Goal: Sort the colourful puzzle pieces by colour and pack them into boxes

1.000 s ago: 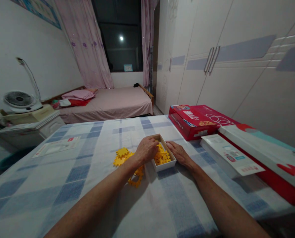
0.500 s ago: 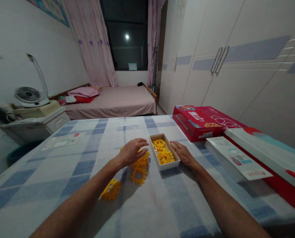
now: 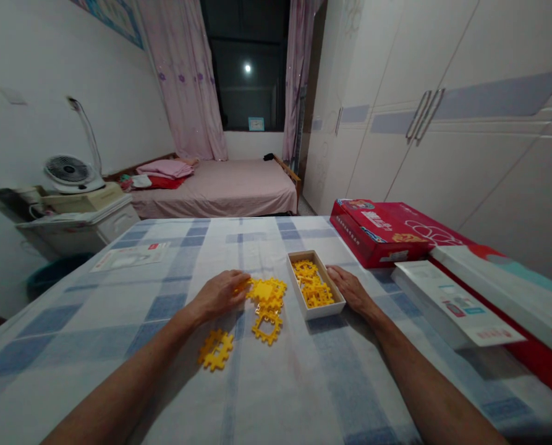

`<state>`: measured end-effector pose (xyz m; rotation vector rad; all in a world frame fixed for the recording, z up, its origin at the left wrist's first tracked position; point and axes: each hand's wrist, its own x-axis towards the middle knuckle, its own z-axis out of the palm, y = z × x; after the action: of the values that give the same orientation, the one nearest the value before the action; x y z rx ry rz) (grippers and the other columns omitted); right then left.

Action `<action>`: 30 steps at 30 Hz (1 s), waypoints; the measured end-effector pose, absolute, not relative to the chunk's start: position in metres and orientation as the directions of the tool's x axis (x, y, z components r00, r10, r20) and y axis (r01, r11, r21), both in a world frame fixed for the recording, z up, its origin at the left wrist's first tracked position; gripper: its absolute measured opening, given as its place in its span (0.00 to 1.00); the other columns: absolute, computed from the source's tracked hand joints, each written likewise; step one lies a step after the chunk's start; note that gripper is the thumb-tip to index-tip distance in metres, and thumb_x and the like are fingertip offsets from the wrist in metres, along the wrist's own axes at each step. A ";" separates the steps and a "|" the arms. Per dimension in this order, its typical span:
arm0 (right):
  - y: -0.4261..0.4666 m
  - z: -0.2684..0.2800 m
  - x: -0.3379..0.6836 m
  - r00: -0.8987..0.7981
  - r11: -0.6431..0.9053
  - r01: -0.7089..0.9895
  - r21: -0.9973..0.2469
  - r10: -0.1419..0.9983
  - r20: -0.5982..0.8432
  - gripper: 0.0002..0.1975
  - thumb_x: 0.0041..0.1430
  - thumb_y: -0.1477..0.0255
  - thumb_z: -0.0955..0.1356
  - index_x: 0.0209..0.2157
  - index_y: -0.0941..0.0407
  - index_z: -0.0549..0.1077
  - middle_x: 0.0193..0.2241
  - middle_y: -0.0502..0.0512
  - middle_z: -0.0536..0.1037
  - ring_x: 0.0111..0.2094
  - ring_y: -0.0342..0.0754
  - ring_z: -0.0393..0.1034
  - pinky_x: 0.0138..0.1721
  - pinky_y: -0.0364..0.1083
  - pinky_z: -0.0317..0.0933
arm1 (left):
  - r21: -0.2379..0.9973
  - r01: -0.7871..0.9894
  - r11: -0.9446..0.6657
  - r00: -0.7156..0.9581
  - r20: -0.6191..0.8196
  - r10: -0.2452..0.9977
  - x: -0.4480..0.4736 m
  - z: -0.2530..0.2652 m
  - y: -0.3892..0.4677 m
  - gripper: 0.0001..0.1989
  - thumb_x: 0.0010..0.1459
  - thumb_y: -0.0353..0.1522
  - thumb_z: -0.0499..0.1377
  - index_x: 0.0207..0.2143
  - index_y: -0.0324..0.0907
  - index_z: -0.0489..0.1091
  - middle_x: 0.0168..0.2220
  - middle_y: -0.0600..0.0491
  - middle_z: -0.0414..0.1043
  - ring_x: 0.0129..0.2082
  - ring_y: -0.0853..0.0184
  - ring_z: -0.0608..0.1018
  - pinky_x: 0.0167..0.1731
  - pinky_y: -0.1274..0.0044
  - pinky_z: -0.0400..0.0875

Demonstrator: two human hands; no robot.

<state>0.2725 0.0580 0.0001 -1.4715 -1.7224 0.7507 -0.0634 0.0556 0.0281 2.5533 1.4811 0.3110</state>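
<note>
My left hand has its fingers curled down on a yellow gear-edged plastic piece at the left side of a loose pile. Other yellow toothed pieces lie beside its fingertips, with a square-holed one at the near end. One more toothed piece rests apart, nearer to me. A small white open box stands right of the pile and holds several yellow pieces. Along the box's right side lies my right hand, fingers stretched out and touching the wall, not wrapped round it.
A blue and white checked cloth covers the table. At the right are a red box, a white carton and a long white and red package. A flat printed packet lies at the far left.
My left hand has moved left from beside the white box to the pile's left edge, and its fingers have closed on a yellow piece. My right hand stays against the box. The view has shifted slightly.
</note>
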 end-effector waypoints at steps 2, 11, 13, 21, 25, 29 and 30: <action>0.058 0.000 0.273 -0.074 0.171 0.557 -0.813 0.985 0.156 0.24 0.61 0.55 0.56 0.43 0.56 0.73 0.41 0.58 0.76 0.43 0.53 0.69 0.47 0.51 0.61 | 0.249 0.865 -0.436 0.421 0.114 0.900 -0.064 0.025 0.057 0.13 0.58 0.32 0.49 0.42 0.44 0.70 0.41 0.49 0.75 0.41 0.62 0.75 0.42 0.74 0.67; 0.060 0.000 0.271 -0.031 0.141 0.572 -0.808 0.988 0.151 0.23 0.59 0.56 0.56 0.41 0.56 0.73 0.41 0.57 0.77 0.43 0.52 0.70 0.46 0.50 0.61 | 0.618 0.660 -0.428 0.346 0.255 0.903 -0.040 0.059 0.054 0.13 0.60 0.39 0.49 0.37 0.41 0.67 0.30 0.54 0.73 0.30 0.68 0.74 0.32 0.78 0.67; 0.060 0.000 0.270 -0.031 0.137 0.569 -0.811 0.989 0.145 0.23 0.59 0.56 0.56 0.41 0.56 0.73 0.40 0.57 0.77 0.42 0.52 0.70 0.45 0.49 0.62 | 0.657 0.579 -0.483 0.405 0.283 0.869 -0.012 0.072 0.053 0.13 0.59 0.39 0.51 0.35 0.40 0.69 0.30 0.53 0.72 0.31 0.68 0.74 0.32 0.78 0.67; 0.057 0.002 0.269 -0.055 0.176 0.552 -0.815 0.983 0.176 0.23 0.60 0.57 0.56 0.41 0.55 0.74 0.40 0.55 0.77 0.42 0.51 0.70 0.44 0.48 0.62 | 0.587 0.560 -0.585 0.487 0.338 0.806 0.087 0.053 0.088 0.13 0.55 0.34 0.57 0.43 0.41 0.71 0.39 0.51 0.76 0.39 0.66 0.76 0.42 0.75 0.69; 0.056 0.004 0.269 -0.067 0.180 0.548 -0.817 0.983 0.171 0.23 0.60 0.56 0.55 0.39 0.55 0.74 0.38 0.56 0.77 0.41 0.51 0.70 0.43 0.48 0.62 | 0.535 0.621 -0.573 0.415 0.396 0.820 0.089 0.044 0.098 0.14 0.55 0.31 0.55 0.44 0.38 0.71 0.44 0.45 0.73 0.45 0.62 0.73 0.48 0.68 0.66; 0.055 0.004 0.269 -0.068 0.173 0.553 -0.815 0.984 0.163 0.23 0.60 0.56 0.56 0.39 0.56 0.73 0.38 0.56 0.77 0.40 0.51 0.70 0.42 0.48 0.62 | 0.496 0.602 -0.625 0.437 0.450 0.779 0.070 0.044 0.092 0.11 0.56 0.27 0.52 0.38 0.40 0.73 0.42 0.49 0.73 0.45 0.65 0.72 0.49 0.71 0.65; 0.056 0.004 0.269 -0.064 0.171 0.553 -0.816 0.985 0.163 0.22 0.60 0.56 0.56 0.39 0.56 0.73 0.39 0.57 0.77 0.40 0.51 0.70 0.42 0.48 0.62 | 0.480 0.589 -0.650 0.460 0.462 0.758 0.063 0.043 0.089 0.11 0.56 0.26 0.52 0.36 0.41 0.74 0.41 0.50 0.73 0.44 0.66 0.73 0.49 0.72 0.66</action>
<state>0.2687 0.0555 0.0044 -1.4728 -1.7155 0.7457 0.0635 0.0892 0.0431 2.4591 1.1607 0.9699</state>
